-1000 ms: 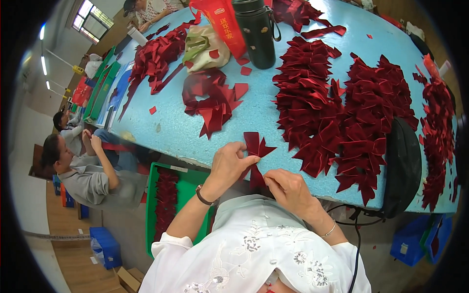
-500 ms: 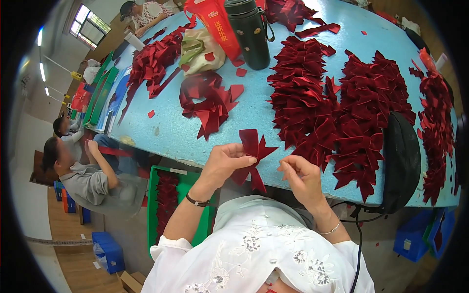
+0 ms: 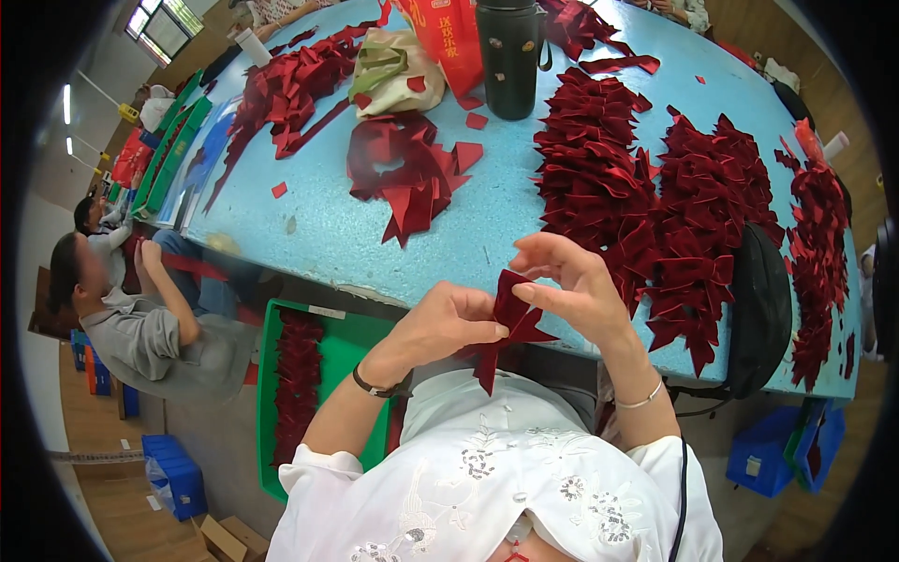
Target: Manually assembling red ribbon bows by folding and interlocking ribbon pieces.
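A dark red velvet ribbon bow [image 3: 508,304] is pinched between the thumb and fingers of my left hand [image 3: 435,326], just off the table's near edge. Its tails hang down and to the right. My right hand [image 3: 588,292] is beside it with thumb and fingers apart, the thumb tip at the bow's upper loop; whether it presses on the cloth I cannot tell. Rows of finished bows [image 3: 595,159] lie overlapped on the table to the right, and a second group [image 3: 698,225] sits beyond them. Loose red ribbon pieces [image 3: 412,178] are heaped ahead of my left hand.
On the blue table [image 3: 318,239] stand a dark green flask [image 3: 507,61], a red bag [image 3: 449,42] and a cream cloth bag [image 3: 398,75]. A black pouch [image 3: 760,314] lies at the right edge. A green crate [image 3: 351,347] with bows is below left; a person [image 3: 140,323] sits at left.
My right hand has moved up and left to the bow, its fingers spreading. The bow has turned in my left hand, which shifted slightly right and down. The view has shifted too.
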`<move>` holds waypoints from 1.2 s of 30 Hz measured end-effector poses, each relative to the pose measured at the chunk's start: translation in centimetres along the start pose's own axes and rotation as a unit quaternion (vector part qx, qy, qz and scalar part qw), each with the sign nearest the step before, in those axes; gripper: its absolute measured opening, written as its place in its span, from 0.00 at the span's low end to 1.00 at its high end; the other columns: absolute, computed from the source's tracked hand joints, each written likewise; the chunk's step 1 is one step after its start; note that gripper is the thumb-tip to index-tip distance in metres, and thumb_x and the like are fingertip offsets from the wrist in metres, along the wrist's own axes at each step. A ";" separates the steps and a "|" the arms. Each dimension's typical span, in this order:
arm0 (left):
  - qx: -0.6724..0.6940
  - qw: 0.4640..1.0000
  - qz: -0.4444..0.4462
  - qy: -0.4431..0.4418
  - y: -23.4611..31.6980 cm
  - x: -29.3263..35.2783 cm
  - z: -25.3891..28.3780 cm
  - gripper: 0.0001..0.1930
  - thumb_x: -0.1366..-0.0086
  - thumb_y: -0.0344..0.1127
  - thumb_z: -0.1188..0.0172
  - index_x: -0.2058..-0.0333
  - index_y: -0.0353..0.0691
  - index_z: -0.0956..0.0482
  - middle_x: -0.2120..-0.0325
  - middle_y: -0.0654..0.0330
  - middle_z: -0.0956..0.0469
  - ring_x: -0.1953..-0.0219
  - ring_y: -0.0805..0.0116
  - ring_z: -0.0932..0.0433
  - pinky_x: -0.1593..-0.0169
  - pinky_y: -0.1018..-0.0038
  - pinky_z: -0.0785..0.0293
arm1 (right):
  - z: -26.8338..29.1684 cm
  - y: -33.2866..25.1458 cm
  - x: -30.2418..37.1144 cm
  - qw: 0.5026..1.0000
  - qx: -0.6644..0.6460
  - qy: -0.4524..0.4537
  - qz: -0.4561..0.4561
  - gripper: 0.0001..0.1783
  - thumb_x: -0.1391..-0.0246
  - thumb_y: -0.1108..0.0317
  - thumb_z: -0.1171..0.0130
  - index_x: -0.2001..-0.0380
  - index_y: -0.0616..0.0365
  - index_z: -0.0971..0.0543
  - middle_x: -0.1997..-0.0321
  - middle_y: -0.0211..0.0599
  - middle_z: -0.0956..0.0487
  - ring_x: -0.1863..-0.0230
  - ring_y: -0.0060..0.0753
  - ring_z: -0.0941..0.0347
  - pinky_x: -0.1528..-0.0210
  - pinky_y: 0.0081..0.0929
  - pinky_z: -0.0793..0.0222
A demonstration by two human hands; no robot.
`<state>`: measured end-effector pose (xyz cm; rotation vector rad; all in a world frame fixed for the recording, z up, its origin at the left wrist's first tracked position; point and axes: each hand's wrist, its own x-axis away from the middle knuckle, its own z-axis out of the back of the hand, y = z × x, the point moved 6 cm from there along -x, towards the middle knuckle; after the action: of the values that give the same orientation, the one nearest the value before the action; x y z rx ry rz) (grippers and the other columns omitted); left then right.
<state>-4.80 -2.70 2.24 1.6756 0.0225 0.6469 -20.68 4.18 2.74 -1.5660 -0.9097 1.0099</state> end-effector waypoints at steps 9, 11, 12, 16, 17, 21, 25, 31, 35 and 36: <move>0.016 0.996 -0.071 0.056 -1.8 -0.1 1.1 0.10 0.38 0.34 0.35 0.63 0.32 0.16 0.73 0.68 0.19 0.72 0.83 0.29 0.68 0.82 0.33 | -2.2 2.3 0.4 0.987 0.062 -0.098 -0.109 0.08 0.48 0.74 0.33 0.66 0.67 0.17 0.70 0.29 0.19 0.69 0.15 0.27 0.68 0.16 0.31; -0.003 0.997 -0.065 0.050 -2.1 0.2 1.5 0.10 0.38 0.34 0.35 0.63 0.31 0.16 0.74 0.68 0.19 0.72 0.84 0.28 0.69 0.82 0.33 | -2.6 2.5 0.6 0.989 0.073 -0.084 -0.098 0.07 0.47 0.73 0.34 0.67 0.67 0.17 0.72 0.28 0.20 0.71 0.15 0.28 0.69 0.16 0.32; -0.025 0.997 -0.060 0.043 -2.2 0.1 1.7 0.10 0.38 0.34 0.35 0.63 0.31 0.15 0.75 0.68 0.19 0.72 0.84 0.28 0.69 0.82 0.32 | -2.7 2.6 0.7 0.988 0.078 -0.073 -0.111 0.06 0.47 0.73 0.34 0.68 0.67 0.17 0.72 0.28 0.20 0.71 0.14 0.28 0.69 0.16 0.32; -0.010 0.998 -0.040 0.044 -2.4 0.2 1.6 0.09 0.37 0.32 0.35 0.64 0.31 0.15 0.75 0.67 0.19 0.72 0.84 0.27 0.69 0.83 0.31 | -2.3 3.6 0.9 0.985 0.092 -0.050 -0.134 0.06 0.46 0.73 0.35 0.68 0.66 0.17 0.73 0.27 0.20 0.72 0.13 0.28 0.70 0.14 0.33; 0.009 0.998 -0.032 0.052 -2.5 0.3 1.7 0.08 0.37 0.31 0.35 0.64 0.31 0.15 0.75 0.67 0.19 0.73 0.83 0.27 0.69 0.84 0.30 | -2.4 3.9 0.7 0.985 0.097 -0.057 -0.134 0.06 0.46 0.73 0.35 0.68 0.66 0.17 0.73 0.27 0.20 0.72 0.13 0.29 0.70 0.14 0.34; -0.004 0.997 -0.040 0.060 -2.9 0.5 2.1 0.08 0.37 0.30 0.36 0.64 0.31 0.15 0.75 0.67 0.19 0.72 0.83 0.27 0.69 0.84 0.30 | -3.3 3.4 0.7 0.987 -0.011 -0.058 -0.149 0.05 0.46 0.73 0.35 0.68 0.65 0.17 0.75 0.25 0.21 0.74 0.11 0.32 0.73 0.13 0.38; -0.046 0.996 -0.062 0.055 -2.8 0.6 2.2 0.08 0.36 0.31 0.37 0.63 0.31 0.15 0.75 0.67 0.19 0.72 0.83 0.27 0.68 0.84 0.30 | -3.5 3.8 0.9 0.982 -0.066 -0.078 -0.158 0.05 0.46 0.73 0.35 0.67 0.64 0.18 0.77 0.23 0.23 0.75 0.10 0.33 0.76 0.13 0.41; -0.032 0.996 -0.072 0.049 -1.9 0.6 1.4 0.10 0.38 0.32 0.35 0.60 0.31 0.15 0.72 0.64 0.17 0.70 0.81 0.24 0.65 0.82 0.28 | -3.2 4.0 1.1 0.984 -0.020 -0.051 -0.171 0.06 0.46 0.72 0.35 0.66 0.65 0.17 0.76 0.24 0.21 0.74 0.11 0.31 0.76 0.13 0.38; -0.046 0.996 -0.054 0.055 -1.8 0.4 1.3 0.09 0.40 0.29 0.34 0.62 0.32 0.16 0.72 0.63 0.17 0.70 0.81 0.24 0.65 0.82 0.27 | -2.2 4.8 0.9 0.981 0.063 -0.059 -0.172 0.07 0.45 0.72 0.35 0.65 0.65 0.17 0.75 0.26 0.20 0.73 0.12 0.29 0.74 0.13 0.35; -0.062 0.994 -0.057 0.068 -1.7 0.4 1.4 0.08 0.40 0.27 0.34 0.63 0.32 0.16 0.72 0.64 0.17 0.71 0.82 0.24 0.66 0.83 0.28 | -2.0 4.7 0.8 0.984 0.043 -0.054 -0.167 0.09 0.45 0.69 0.35 0.65 0.65 0.17 0.74 0.27 0.19 0.73 0.13 0.28 0.73 0.14 0.34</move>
<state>-3.32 -3.43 0.73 1.4974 0.1721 0.6613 -18.19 3.32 -1.77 -1.2446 -1.1450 0.8846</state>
